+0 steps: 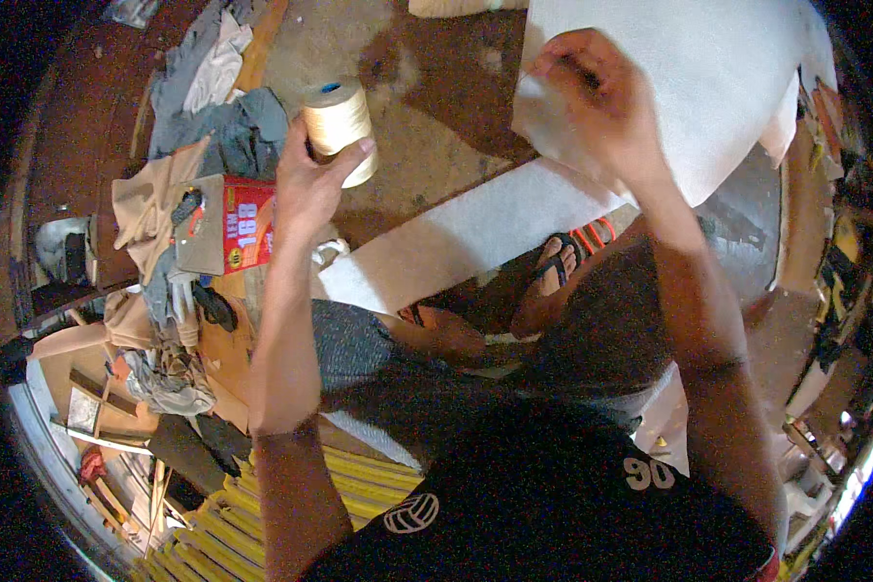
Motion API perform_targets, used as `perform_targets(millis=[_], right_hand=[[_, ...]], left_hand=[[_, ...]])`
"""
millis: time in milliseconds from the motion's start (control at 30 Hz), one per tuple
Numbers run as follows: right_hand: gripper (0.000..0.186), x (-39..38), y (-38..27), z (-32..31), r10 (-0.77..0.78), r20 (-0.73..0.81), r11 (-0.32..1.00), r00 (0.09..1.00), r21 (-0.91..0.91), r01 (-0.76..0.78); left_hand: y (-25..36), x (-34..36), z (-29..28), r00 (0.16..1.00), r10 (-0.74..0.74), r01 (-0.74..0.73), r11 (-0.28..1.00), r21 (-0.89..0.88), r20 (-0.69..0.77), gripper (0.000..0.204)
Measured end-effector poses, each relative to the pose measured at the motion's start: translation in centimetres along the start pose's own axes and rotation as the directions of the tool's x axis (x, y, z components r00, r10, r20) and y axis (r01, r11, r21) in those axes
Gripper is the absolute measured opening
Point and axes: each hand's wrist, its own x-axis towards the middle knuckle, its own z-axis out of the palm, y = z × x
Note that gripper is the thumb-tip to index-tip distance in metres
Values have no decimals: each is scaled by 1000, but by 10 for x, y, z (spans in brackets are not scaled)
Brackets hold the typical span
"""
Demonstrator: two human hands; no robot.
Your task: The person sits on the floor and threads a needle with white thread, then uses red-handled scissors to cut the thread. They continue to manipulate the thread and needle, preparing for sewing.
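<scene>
In my left hand [312, 184] is a spool of cream thread [339, 121], held up with the thumb across its side and the fingers behind it. A dark blue hole shows in the spool's top end. Out to the right, my right hand [601, 97] is raised over a large white sheet [718, 87], its fingertips pinched together. Whatever they pinch is too fine or blurred to make out. Between my hands, lower down, a long white strip [504, 209] runs slantwise across the floor toward the sheet.
A red and tan cardboard box [249, 228] stands left of my left forearm, with grey and tan cloth [252, 126] heaped around it. Orange loops [595, 234] lie by my sandalled foot [555, 262]. Yellow slats [213, 533] fill the lower left.
</scene>
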Motion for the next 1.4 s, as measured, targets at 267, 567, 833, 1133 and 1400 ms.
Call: perform_targets(millis=[267, 567, 833, 1133, 1400], right_hand=[[10, -13, 6, 10, -49, -66, 994, 997, -98, 42], [11, -10, 8, 6, -33, -60, 992, 998, -122, 25], [10, -7, 12, 15, 138, 23, 981, 990, -139, -134], [15, 8, -39, 37, 192, 129, 978, 973, -112, -178], [12, 14, -4, 60, -113, 139, 990, 984, -72, 123]], left_hand=[[-30, 9, 49, 982, -181, 175, 979, -110, -49, 57], [-198, 4, 137, 916, -382, 359, 917, -172, -123, 63], [-309, -5, 173, 910, -248, 365, 858, 362, -331, 78], [-355, -28, 185, 859, -88, 304, 880, 365, -504, 85], [-369, -49, 124, 948, 20, 175, 802, 571, -318, 57]])
